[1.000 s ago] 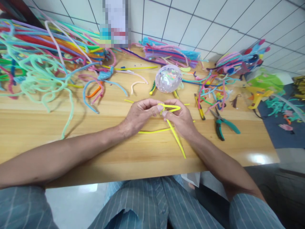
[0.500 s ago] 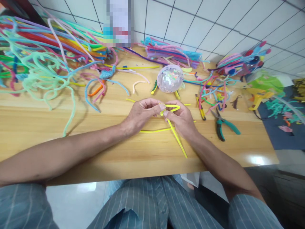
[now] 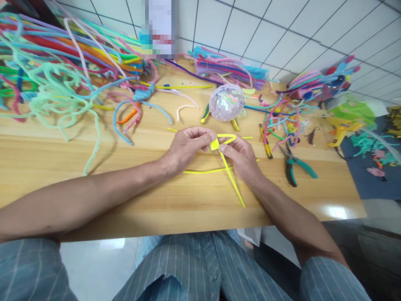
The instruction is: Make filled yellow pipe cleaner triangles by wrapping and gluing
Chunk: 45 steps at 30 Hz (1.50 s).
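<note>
Head view: the left hand (image 3: 192, 146), nearly closed, pinches the yellow stem (image 3: 232, 179) at its wound end. The right hand (image 3: 242, 154), thumb and fingers together, grips it too. All 3 are on the near side of the ball (image 3: 226, 103). Right of the ball lie the knife (image 3: 265, 141), pliers (image 3: 290, 160) and glue gun (image 3: 342, 130); green stems (image 3: 61, 95) sprawl well left of it.

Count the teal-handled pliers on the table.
1: the pliers lie right of the right hand, near the yellow-and-black cutter. Others may be hidden.
</note>
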{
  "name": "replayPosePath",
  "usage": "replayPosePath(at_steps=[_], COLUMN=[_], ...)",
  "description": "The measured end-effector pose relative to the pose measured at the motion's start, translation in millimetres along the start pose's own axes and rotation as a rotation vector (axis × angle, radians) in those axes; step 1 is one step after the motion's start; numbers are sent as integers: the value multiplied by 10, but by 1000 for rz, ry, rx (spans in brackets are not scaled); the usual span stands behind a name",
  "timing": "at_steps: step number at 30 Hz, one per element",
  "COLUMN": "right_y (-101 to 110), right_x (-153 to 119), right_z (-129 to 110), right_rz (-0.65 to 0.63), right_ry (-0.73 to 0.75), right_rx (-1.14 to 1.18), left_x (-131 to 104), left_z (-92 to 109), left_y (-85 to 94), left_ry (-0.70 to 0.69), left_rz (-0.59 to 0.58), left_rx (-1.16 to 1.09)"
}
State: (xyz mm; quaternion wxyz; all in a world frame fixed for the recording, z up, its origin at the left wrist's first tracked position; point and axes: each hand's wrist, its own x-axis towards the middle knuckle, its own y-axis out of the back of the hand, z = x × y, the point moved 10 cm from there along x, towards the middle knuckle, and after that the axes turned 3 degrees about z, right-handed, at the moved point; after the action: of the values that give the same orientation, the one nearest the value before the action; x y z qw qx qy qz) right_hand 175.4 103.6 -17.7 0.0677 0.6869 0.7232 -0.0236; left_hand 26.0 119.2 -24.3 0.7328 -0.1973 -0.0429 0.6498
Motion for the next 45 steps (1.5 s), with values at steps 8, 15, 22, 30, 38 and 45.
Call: replayPosePath(at_steps=[8, 15, 22, 30, 38, 45], right_y=[-11, -21, 51, -15, -24, -70], right_x=[-28, -50, -40, -50, -49, -54], right_z=[-8, -75, -66, -122, -81, -66], right_rz=[32, 51, 105, 47, 47, 10], right_ry=[-11, 41, 67, 118, 115, 96], right_rx=[-116, -86, -63, -54, -67, -59], left_x=[-12, -20, -10, -14, 5, -17], left_z=[32, -26, -84, -62, -60, -26], left_y=[-6, -15, -120, -92, -68, -109], left_ry=[-12, 10, 99, 10, -12, 4], left_rz=[7, -12, -90, -101, -118, -160], left_rx=[8, -19, -162, 14, 43, 115])
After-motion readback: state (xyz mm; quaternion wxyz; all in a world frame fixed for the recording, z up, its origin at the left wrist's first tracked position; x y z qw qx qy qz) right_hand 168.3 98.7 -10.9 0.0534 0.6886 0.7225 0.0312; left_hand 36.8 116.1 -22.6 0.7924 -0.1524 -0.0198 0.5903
